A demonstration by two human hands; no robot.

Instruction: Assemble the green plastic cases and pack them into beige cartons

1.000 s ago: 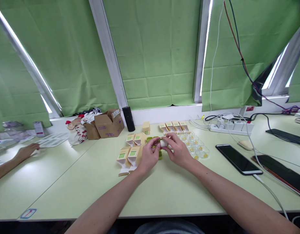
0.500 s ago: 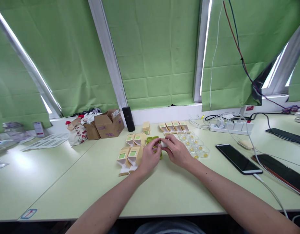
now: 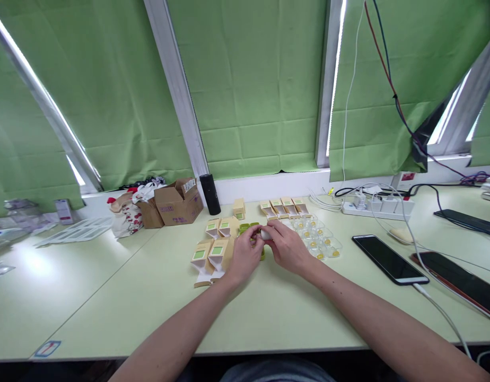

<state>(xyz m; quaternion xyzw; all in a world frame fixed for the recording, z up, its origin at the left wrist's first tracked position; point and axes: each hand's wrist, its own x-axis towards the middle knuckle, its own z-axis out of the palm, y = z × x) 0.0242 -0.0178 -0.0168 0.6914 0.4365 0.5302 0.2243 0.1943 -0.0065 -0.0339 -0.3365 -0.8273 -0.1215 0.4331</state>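
My left hand [image 3: 247, 253] and my right hand [image 3: 287, 245] meet at the middle of the table, fingers closed around a small white rounded piece [image 3: 264, 235]. Its exact kind is hard to make out, as fingertips cover much of it. Behind and below the hands lie several olive-green pieces [image 3: 244, 227], partly hidden. Left of my left hand stand open small cardboard boxes [image 3: 218, 251] with green labels and white insides. To the right of my right hand, clear plastic cups [image 3: 326, 243] with yellow bits in them sit in rows.
More small boxes [image 3: 287, 207] stand in a row at the back. A black cylinder [image 3: 210, 194] and a brown carton [image 3: 179, 202] are behind on the left. On the right are a phone [image 3: 388, 259] with its cable and a power strip [image 3: 376, 207].
The white piece and my right hand have shifted slightly left, closer to my left hand. Both hands stay closed on it; the things around them have not moved.
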